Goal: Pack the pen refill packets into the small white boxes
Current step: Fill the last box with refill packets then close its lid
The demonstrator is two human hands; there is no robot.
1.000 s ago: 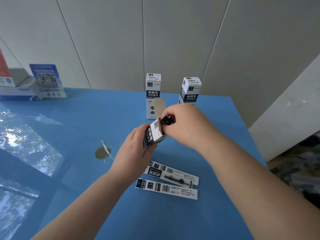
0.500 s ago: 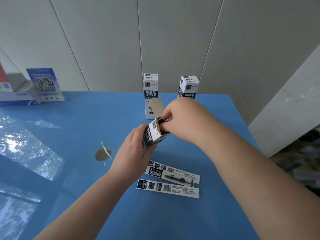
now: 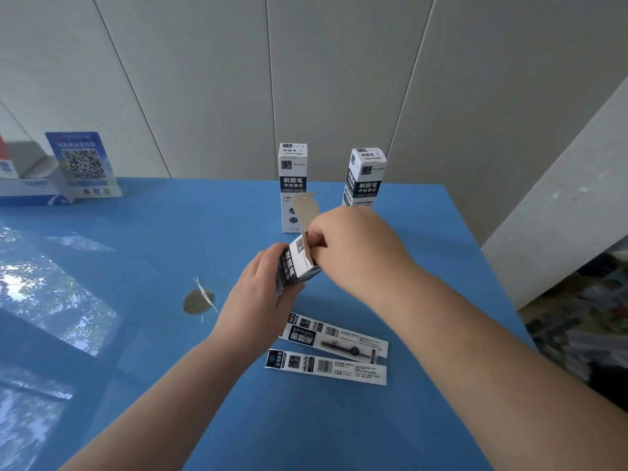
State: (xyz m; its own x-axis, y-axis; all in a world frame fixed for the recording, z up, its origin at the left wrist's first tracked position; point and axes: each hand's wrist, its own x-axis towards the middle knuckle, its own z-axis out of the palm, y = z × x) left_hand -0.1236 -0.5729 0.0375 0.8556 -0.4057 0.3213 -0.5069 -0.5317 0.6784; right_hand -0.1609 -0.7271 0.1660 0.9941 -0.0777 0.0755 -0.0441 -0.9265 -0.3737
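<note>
Far left on the bench (image 3: 142, 239) stands a QR card (image 3: 83, 164), out of my way. Left of centre, my left hand (image 3: 261, 294) wraps the open box (image 3: 298, 261), tilted so its mouth faces my right hand (image 3: 356, 246), whose grip is curled at the mouth under the raised flap (image 3: 306, 209); what it pinches I cannot tell. Two packets (image 3: 334, 339) wait below, two closed boxes (image 3: 293, 185) behind. A second ago a dark packet end showed there; now it is sunk inside.
</note>
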